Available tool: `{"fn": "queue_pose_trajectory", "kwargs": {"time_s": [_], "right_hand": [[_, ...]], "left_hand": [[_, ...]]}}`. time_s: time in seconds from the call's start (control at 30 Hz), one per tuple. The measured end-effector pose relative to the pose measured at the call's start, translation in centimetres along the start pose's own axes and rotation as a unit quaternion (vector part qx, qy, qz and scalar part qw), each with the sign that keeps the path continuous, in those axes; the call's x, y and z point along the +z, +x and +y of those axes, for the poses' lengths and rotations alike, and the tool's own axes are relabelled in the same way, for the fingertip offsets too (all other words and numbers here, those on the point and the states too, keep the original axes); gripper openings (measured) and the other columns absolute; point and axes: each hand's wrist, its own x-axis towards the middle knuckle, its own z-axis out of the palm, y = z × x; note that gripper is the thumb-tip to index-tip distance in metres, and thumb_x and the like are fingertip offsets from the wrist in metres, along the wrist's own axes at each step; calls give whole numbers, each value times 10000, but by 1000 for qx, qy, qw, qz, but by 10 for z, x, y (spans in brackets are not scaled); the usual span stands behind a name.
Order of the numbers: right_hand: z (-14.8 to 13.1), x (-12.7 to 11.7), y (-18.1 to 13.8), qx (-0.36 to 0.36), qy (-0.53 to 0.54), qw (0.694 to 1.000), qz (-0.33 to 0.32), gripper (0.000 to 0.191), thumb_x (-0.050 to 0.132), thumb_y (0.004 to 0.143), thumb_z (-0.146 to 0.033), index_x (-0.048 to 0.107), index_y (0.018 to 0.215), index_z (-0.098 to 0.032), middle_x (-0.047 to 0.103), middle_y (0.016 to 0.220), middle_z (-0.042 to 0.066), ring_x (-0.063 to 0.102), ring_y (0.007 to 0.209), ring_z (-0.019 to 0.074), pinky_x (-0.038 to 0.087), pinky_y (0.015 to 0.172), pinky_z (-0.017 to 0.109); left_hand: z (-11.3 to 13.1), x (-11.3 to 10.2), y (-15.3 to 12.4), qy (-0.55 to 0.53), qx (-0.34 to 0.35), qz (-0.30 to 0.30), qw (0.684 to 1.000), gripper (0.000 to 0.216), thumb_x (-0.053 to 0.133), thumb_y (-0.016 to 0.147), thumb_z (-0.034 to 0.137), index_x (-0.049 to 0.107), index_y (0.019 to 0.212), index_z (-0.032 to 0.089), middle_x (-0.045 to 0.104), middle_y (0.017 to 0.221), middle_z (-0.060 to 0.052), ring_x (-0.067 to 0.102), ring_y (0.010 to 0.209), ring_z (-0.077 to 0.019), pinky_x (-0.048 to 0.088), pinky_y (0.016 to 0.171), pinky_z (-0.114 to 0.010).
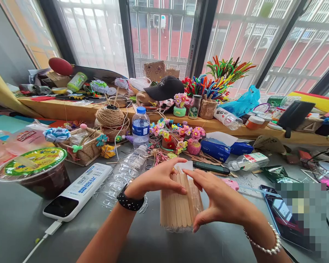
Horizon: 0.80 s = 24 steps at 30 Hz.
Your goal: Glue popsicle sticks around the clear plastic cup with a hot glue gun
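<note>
In the head view, a row of flat wooden craft sticks [178, 210] stands side by side on a clear plastic piece, whose uncovered part shows at the right and along the bottom. My left hand [160, 178], with a black dotted band at its wrist, rests its thumb across the sticks while its fingers reach over their far end. My right hand [216, 199] spans the rightmost stick, index finger at its upper end and thumb by the lower edge. A small white sheet [186, 165] lies just behind. The left fingertips are partly hidden.
Left of my hands lie a large clear bottle [123, 175], a white power bank [78, 191] and a sealed drink cup [41, 175]. A phone [287, 215], a pink glue gun [231, 183] and a dark green cutter [211, 167] are to the right. Craft flowers [181, 133] stand behind.
</note>
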Motion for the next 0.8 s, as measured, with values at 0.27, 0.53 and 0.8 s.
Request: {"fn": "queue_pose_trajectory", "kwargs": {"time_s": [0.27,0.53,0.8], "right_hand": [[-2,-1,0,-7,11,1000,-3,984,674,502,-557,309,1313,-136,392,1316,156,371,1193,289,332,972,399],[-3,-2,3,-13,33,999,-3,970,681,501,-542,310,1307,-149,415,1294,138,392,1170,273,342,956,377],[-8,-8,-1,-16,73,997,2,1000,692,488,-546,267,1324,-201,438,1249,128,465,1048,260,397,868,363]], "left_hand": [[0,1,0,-12,-7,3,1000,798,738,539,321,376,1237,187,521,1157,-89,498,1013,-234,408,819,-346],[-1,1,0,-5,6,4,1000,799,735,548,313,368,1246,188,497,1196,-95,477,1050,-239,396,841,-345],[8,-3,-8,66,30,6,997,840,699,599,350,266,1302,194,535,1141,-81,533,946,-207,420,793,-311]]}}
